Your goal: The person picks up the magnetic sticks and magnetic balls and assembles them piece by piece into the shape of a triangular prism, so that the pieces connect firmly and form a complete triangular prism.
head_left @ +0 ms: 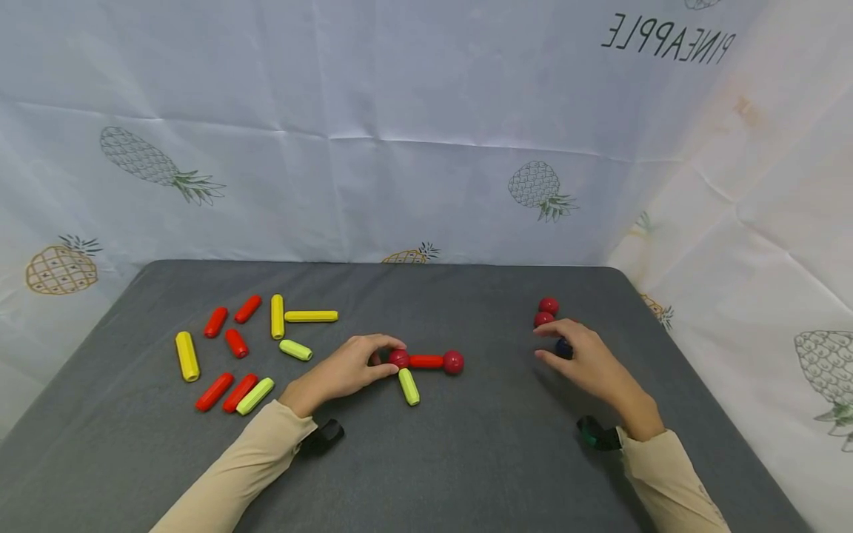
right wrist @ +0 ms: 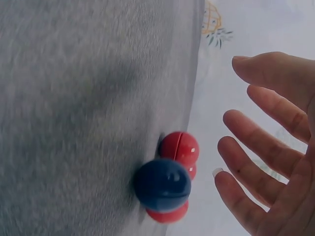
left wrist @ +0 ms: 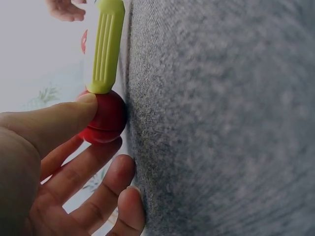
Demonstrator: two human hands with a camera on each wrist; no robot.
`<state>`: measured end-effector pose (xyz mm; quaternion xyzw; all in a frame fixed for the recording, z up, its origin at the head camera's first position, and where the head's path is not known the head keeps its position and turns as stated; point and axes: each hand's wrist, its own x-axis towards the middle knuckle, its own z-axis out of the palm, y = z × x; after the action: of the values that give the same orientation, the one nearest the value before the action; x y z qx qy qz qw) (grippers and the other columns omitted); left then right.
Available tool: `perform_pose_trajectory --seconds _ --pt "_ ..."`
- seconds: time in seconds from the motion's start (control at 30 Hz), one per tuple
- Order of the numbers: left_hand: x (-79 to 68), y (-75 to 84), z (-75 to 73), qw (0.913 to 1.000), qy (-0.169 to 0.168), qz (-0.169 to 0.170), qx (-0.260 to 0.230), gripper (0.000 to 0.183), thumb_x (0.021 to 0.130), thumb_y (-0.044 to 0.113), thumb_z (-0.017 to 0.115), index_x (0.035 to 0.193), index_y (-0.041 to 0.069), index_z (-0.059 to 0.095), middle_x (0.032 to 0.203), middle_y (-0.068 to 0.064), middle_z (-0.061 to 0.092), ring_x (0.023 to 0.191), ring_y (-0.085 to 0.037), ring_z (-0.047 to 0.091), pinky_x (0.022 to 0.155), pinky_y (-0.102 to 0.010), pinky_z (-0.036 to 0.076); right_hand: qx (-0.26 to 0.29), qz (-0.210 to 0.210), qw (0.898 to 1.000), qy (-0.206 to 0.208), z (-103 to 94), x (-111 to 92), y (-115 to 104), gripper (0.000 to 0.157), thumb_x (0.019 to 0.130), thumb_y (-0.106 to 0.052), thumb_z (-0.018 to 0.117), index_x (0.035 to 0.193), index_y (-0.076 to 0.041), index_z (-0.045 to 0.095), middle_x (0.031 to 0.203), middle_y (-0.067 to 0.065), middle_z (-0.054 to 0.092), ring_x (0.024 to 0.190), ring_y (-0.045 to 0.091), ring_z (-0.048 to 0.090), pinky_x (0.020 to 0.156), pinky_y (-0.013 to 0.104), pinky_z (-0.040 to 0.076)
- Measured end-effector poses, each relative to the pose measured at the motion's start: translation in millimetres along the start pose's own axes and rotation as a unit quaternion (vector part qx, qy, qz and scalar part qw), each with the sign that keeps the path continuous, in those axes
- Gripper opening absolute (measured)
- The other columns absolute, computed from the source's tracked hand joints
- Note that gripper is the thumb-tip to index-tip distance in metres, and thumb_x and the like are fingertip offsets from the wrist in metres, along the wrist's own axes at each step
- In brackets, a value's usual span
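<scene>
My left hand (head_left: 353, 366) pinches a red ball (head_left: 399, 358) between thumb and fingers. From that ball a red rod (head_left: 426, 361) runs right to a second red ball (head_left: 454, 362). A short lime-green rod (head_left: 409, 387) points from the pinched ball toward the near edge; in the left wrist view its end meets the ball (left wrist: 110, 115). On the right, my right hand (head_left: 589, 363) hovers with fingers spread above a dark blue ball (head_left: 563, 348), partly hidden by the hand. The right wrist view shows a gap between the fingers and the blue ball (right wrist: 163, 185).
Loose red rods (head_left: 215, 392), yellow rods (head_left: 187, 357) and lime-green rods (head_left: 296, 350) lie scattered on the left of the grey table (head_left: 506, 459). Red balls (head_left: 549, 306) sit beyond the right hand. A pineapple-print cloth (head_left: 426, 192) hangs behind the table.
</scene>
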<state>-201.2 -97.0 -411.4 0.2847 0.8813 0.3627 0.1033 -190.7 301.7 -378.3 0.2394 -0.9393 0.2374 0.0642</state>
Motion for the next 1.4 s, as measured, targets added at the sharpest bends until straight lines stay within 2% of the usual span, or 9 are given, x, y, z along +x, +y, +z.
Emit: perform_pose_trajectory --seconds 0.3,0.53,0.9,1.1,1.3,1.4 --pt "0.0 -0.5 0.0 1.0 0.0 0.001 -0.002 0.038 0.095 0.017 0.067 0.131 0.007 0.062 0.12 -0.007 0.067 0.075 -0.008 0.054 0.065 -0.022 0.047 -0.008 0.02 1.0 0.0 -3.8 -3 15 0.033 0.087 -0.004 0.072 0.119 0.0 0.064 0.117 0.019 0.064 0.109 0.038 0.06 0.092 0.059 0.046" --pt "-0.3 -0.5 0.1 1.0 0.0 0.0 -0.007 0.038 0.095 0.016 0.068 0.131 0.006 0.062 0.12 -0.007 0.067 0.075 -0.008 0.054 0.065 -0.022 0.047 -0.015 0.021 1.0 -0.003 -3.0 -6 24 0.035 0.087 -0.003 0.073 0.12 0.001 0.063 0.117 0.021 0.063 0.105 0.038 0.06 0.087 0.058 0.047" --pt "0.3 -0.4 0.1 1.0 0.0 -0.002 -0.007 0.037 0.095 0.016 0.067 0.13 0.007 0.062 0.121 -0.008 0.067 0.076 -0.008 0.054 0.065 -0.022 0.046 -0.012 0.038 0.999 -0.028 -2.4 -8 30 0.04 0.081 0.007 0.07 0.119 -0.001 0.061 0.12 0.023 0.059 0.108 0.043 0.058 0.09 0.062 0.045" --pt "-0.1 0.2 -0.2 1.0 0.001 -0.002 -0.006 0.036 0.095 0.016 0.067 0.13 0.007 0.062 0.12 -0.007 0.067 0.077 -0.009 0.053 0.065 -0.022 0.046 -0.009 0.03 0.999 -0.038 2.2 -7 31 0.037 0.08 0.007 0.073 0.114 -0.001 0.062 0.113 0.017 0.063 0.104 0.037 0.061 0.086 0.056 0.049" --pt "-0.6 0.6 0.3 1.0 0.0 -0.007 -0.001 0.037 0.095 0.018 0.068 0.13 0.008 0.062 0.118 -0.005 0.067 0.077 -0.009 0.053 0.064 -0.022 0.045 -0.01 0.056 0.997 -0.053 1.2 -5 28 0.035 0.081 -0.001 0.077 0.114 -0.003 0.064 0.106 0.011 0.064 0.09 0.021 0.056 0.074 0.036 0.046" --pt "-0.9 0.7 0.6 1.0 0.0 -0.007 0.0 0.036 0.095 0.02 0.067 0.129 0.009 0.063 0.118 -0.005 0.067 0.078 -0.009 0.053 0.065 -0.022 0.045 -0.006 0.064 0.996 -0.061 0.7 -5 27 0.034 0.082 -0.003 0.076 0.114 -0.003 0.064 0.106 0.011 0.065 0.09 0.02 0.059 0.072 0.032 0.046"
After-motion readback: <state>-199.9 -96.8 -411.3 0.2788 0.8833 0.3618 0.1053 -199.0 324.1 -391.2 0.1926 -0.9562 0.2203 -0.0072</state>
